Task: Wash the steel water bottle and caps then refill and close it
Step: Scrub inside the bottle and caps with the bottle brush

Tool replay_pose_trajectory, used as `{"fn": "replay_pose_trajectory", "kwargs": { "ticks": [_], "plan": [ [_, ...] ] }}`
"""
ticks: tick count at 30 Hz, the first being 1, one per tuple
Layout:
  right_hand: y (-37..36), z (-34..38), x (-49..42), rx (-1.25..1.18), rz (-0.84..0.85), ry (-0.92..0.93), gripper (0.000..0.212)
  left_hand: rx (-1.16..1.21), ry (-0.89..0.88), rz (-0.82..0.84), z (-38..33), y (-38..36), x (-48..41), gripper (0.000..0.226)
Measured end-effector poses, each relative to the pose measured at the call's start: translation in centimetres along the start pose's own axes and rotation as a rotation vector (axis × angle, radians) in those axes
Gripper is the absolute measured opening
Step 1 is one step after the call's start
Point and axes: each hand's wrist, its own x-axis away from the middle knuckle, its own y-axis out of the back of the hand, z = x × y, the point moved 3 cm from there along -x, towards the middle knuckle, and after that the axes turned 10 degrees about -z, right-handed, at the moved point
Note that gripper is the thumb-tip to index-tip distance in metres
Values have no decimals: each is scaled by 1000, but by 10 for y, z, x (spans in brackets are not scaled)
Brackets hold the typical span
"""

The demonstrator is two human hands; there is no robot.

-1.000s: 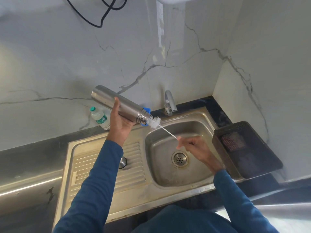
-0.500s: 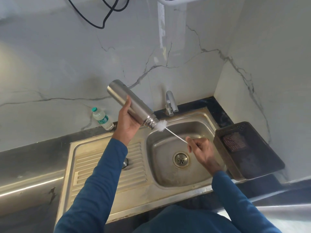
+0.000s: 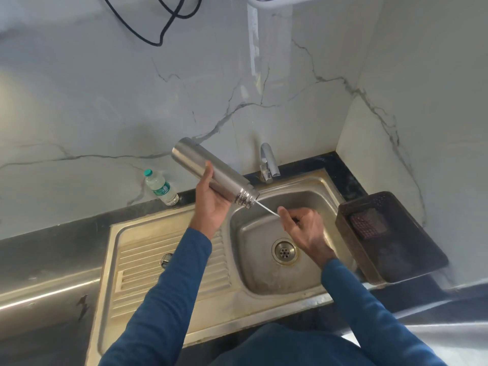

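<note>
the steel water bottle (image 3: 215, 176) is held tilted above the sink (image 3: 264, 283), its base up and away, its open threaded mouth pointing down toward the right hand (image 3: 303, 229). the left hand (image 3: 212, 200) cradles the body from below, thumb curled over the top. a thin white brush stem (image 3: 267, 208) runs along the bottle's long axis from the mouth to the right hand, which pinches it just beside the opening; the bristles are out of sight, presumably inside. any scrubbing stroke has to follow that slanted axis. no caps are clearly visible.
</note>
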Motion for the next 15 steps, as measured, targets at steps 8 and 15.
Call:
{"fn": "replay_pose_trajectory", "kwargs": {
  "ticks": [8, 15],
  "plan": [
    [9, -29, 12, 58, 25, -26, 74, 2, -73, -51, -16, 3, -5, 40],
    [18, 2, -2, 151, 1, 38, 68, -24, -100, -55, -13, 2, -10, 56]
  ]
}}
